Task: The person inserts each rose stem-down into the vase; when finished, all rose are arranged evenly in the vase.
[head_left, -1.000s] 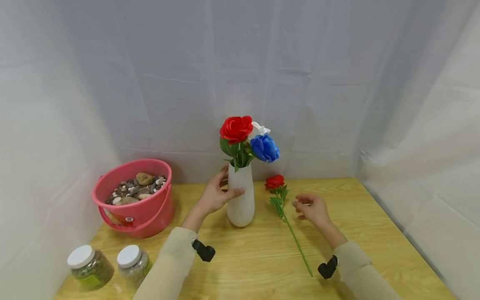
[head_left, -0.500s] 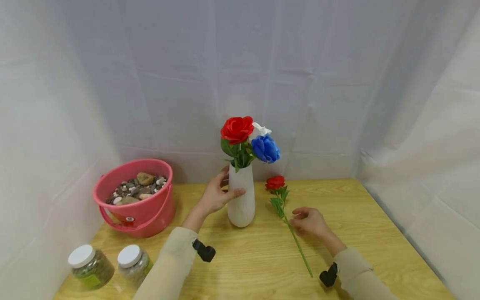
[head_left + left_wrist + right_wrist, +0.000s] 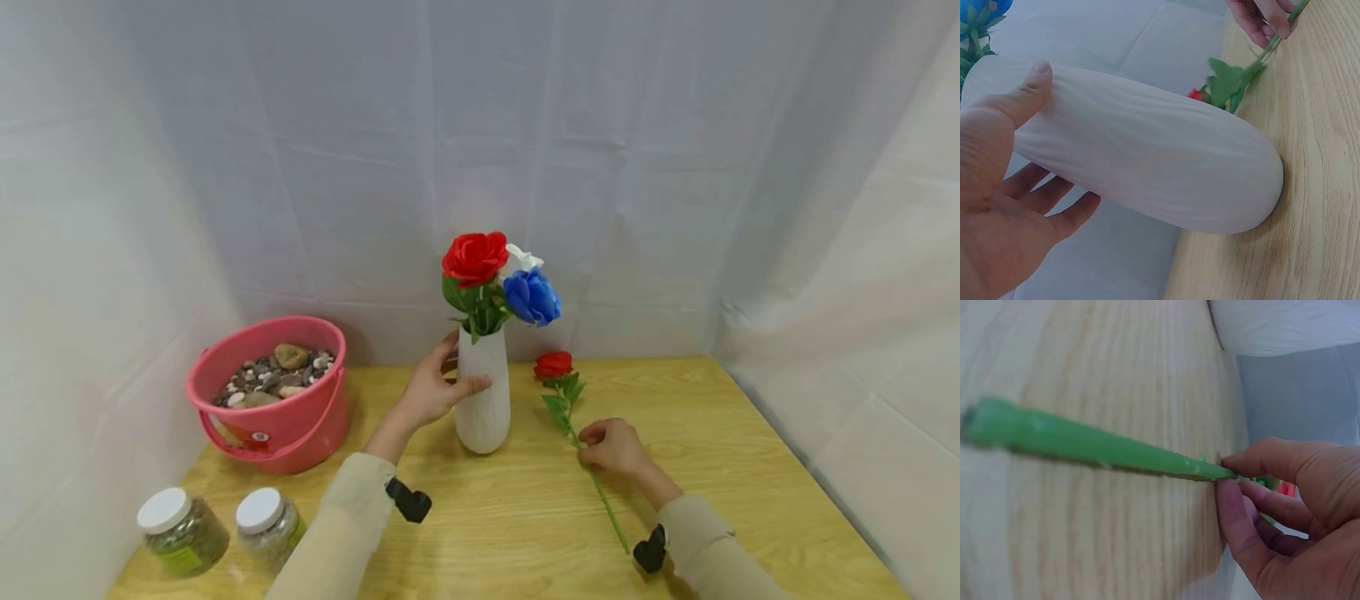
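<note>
A white ribbed vase (image 3: 483, 408) stands upright on the table, holding a red rose (image 3: 475, 259), a blue flower (image 3: 532, 296) and a white flower (image 3: 523, 257). My left hand (image 3: 433, 390) grips the vase's upper part, thumb in front and fingers round the far side, as the left wrist view also shows on the vase (image 3: 1147, 150). Right of it lies a second red rose (image 3: 553, 365) with a long green stem (image 3: 1110, 449). My right hand (image 3: 617, 448) pinches that stem between thumb and fingertips, below the leaves (image 3: 558, 410).
At the left stands a pink bucket (image 3: 300, 446) of pebbles and stones (image 3: 289, 357). Two white-lidded jars (image 3: 183, 537) (image 3: 270, 525) sit in front of it. White sheeting (image 3: 645, 208) rises behind the wooden table (image 3: 465, 533) and at both sides.
My right hand has come down and toward me onto the lying rose's stem and now pinches it. That rose has shifted slightly to the right. The left hand stays on the vase.
</note>
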Tool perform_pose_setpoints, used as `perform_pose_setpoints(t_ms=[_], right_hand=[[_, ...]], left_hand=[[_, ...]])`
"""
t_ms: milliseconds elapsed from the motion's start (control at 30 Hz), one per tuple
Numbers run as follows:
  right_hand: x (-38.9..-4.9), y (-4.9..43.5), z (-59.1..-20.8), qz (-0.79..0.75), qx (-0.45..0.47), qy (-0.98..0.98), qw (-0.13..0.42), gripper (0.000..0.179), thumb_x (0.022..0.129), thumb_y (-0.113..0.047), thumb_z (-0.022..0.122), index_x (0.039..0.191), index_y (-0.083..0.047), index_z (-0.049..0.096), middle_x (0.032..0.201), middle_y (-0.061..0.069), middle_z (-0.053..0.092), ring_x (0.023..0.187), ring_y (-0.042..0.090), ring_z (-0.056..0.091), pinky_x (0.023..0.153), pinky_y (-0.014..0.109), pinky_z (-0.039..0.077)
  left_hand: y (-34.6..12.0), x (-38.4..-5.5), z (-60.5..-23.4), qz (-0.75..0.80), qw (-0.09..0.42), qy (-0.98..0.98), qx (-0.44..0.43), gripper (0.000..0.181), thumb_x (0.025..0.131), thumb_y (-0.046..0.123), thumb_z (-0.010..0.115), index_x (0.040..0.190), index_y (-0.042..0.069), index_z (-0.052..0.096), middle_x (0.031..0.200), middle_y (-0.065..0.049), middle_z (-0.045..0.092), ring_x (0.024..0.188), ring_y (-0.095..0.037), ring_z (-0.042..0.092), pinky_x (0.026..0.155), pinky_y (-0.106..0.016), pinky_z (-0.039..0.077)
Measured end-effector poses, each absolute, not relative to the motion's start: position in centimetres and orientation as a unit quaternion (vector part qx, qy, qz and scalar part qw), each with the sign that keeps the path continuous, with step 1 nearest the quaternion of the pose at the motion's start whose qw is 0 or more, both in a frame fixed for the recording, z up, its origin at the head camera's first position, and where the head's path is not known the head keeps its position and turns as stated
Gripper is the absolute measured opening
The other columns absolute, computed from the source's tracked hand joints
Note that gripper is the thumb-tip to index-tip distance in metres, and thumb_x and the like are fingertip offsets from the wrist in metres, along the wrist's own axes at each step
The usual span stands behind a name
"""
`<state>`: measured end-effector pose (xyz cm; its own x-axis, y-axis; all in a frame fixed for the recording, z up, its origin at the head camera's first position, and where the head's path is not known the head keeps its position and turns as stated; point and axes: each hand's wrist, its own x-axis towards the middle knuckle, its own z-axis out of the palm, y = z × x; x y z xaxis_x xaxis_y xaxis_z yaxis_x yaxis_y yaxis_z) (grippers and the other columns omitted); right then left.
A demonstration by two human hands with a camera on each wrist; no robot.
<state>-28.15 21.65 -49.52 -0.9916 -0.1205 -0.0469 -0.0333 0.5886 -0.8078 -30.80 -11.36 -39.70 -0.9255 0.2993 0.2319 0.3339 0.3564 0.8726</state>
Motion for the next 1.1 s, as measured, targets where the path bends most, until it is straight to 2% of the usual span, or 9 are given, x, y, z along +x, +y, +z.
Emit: perform_pose_setpoints(t_ms=[100,300,533,700,900,1100], right_hand=[[-28.2,21.6,-49.3,-0.448,-0.045,0.892,0.051,0.029,0.079,0.0,0.074,0.106,0.01,0.075,0.087,0.012,0.073,0.059,0.013,0.066,0.057,0.03,0.059],[-28.5,22.0,-48.9,-0.453,-0.055,0.887,0.073,0.036,0.08,0.003,0.071,0.115,0.014,0.071,0.089,0.012,0.073,0.063,0.014,0.066,0.056,0.031,0.06],[-28.9,22.6,-48.4,-0.469,-0.053,0.875,0.108,0.042,0.082,0.002,0.073,0.121,0.015,0.069,0.091,0.01,0.073,0.072,0.014,0.066,0.06,0.031,0.062],[-28.8,22.7,-47.6,-0.49,-0.043,0.864,0.106,0.042,0.087,0.002,0.068,0.127,0.015,0.067,0.1,0.015,0.071,0.076,0.014,0.066,0.062,0.032,0.061],[-28.7,22.7,-46.1,-0.54,-0.028,0.837,0.088,0.041,0.095,-0.001,0.064,0.133,0.015,0.063,0.114,0.023,0.068,0.091,0.021,0.07,0.072,0.039,0.065],[-28.7,22.1,-44.8,-0.614,-0.011,0.785,0.085,0.044,0.1,-0.001,0.063,0.139,0.016,0.054,0.111,0.014,0.067,0.096,0.019,0.07,0.076,0.036,0.066]], left_hand=[[-11.4,-30.8,-39.7,-0.535,0.015,-0.823,-0.192,0.095,0.094,0.026,0.082,0.168,0.011,0.025,0.163,-0.021,0.045,0.145,-0.044,0.052,0.113,-0.061,0.049],[-11.3,-30.8,-39.6,-0.535,0.017,-0.822,-0.194,0.095,0.094,0.025,0.082,0.168,0.011,0.025,0.162,-0.022,0.046,0.145,-0.044,0.052,0.112,-0.06,0.05],[-11.3,-30.9,-39.7,-0.536,0.019,-0.822,-0.192,0.096,0.094,0.024,0.083,0.169,0.011,0.024,0.161,-0.022,0.047,0.145,-0.044,0.051,0.112,-0.059,0.051],[-11.4,-30.9,-39.8,-0.533,0.024,-0.825,-0.189,0.094,0.094,0.026,0.083,0.168,0.012,0.026,0.161,-0.021,0.047,0.144,-0.044,0.052,0.111,-0.061,0.051],[-11.3,-31.0,-39.7,-0.528,0.028,-0.827,-0.189,0.095,0.093,0.026,0.084,0.168,0.013,0.027,0.16,-0.021,0.05,0.143,-0.044,0.054,0.11,-0.06,0.052],[-11.4,-30.9,-39.9,-0.526,0.032,-0.828,-0.191,0.095,0.093,0.025,0.083,0.168,0.011,0.026,0.158,-0.022,0.051,0.141,-0.043,0.055,0.109,-0.059,0.053]])
